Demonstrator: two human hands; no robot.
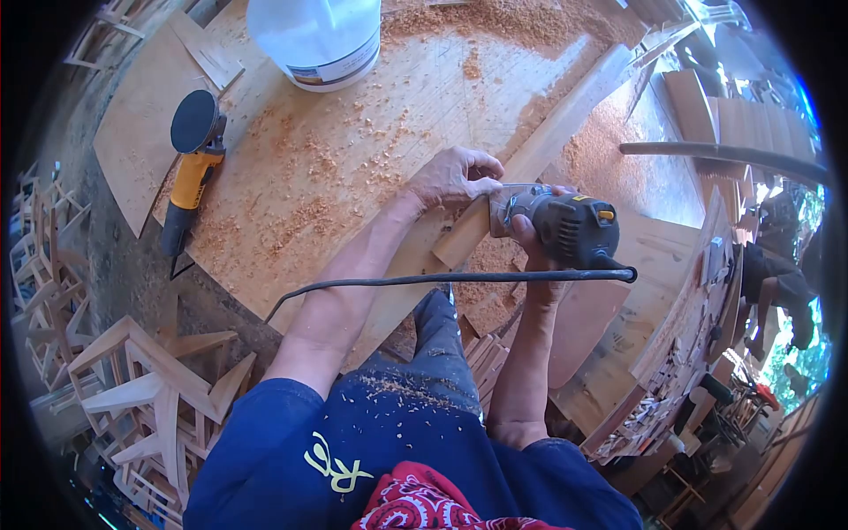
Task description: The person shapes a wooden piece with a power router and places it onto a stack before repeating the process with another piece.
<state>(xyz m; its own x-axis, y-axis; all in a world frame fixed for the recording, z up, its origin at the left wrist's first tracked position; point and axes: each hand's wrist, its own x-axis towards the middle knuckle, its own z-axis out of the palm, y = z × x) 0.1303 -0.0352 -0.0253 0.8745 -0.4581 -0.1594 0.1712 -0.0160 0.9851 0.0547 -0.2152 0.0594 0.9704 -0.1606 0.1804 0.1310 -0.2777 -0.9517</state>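
My right hand (532, 243) is wrapped round the dark body of a trim router (579, 228), which lies tilted on its side with its base toward the left. Thumb and curled fingers of my left hand (455, 179) pinch at the near edge of the router's base plate, so this hand is closed. Beneath the base is a narrow wooden piece (464, 240), partly hidden by the tool and my fingers. The black power cord (442, 279) loops from the router's back end across both my forearms.
An angle grinder (196, 163) with a round disc lies on the wood-chip-strewn plywood (300, 177). Behind stands a white plastic jug (318, 44). A long wooden beam (574, 110) runs to the upper right. Wooden frames (159, 389) are stacked at lower left; a person (777, 283) is far right.
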